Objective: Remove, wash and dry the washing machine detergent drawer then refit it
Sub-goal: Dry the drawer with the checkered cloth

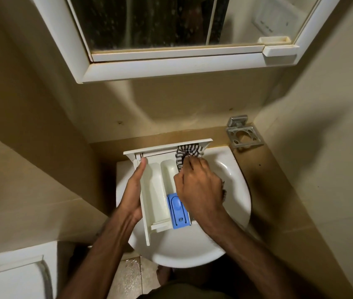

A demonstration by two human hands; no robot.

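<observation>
Head view: your left hand [133,192] clasps the detergent drawer [157,190] by its left wall over the sink [233,203], thumb up; it looks a light, stiff plastic shell, likely slick if wet. Your right hand [199,186] pinches a striped cloth [189,153] in the far-right compartment. Farther off, wall and cabinet [171,67] crowd the front panel; nearer you is open room.
</observation>
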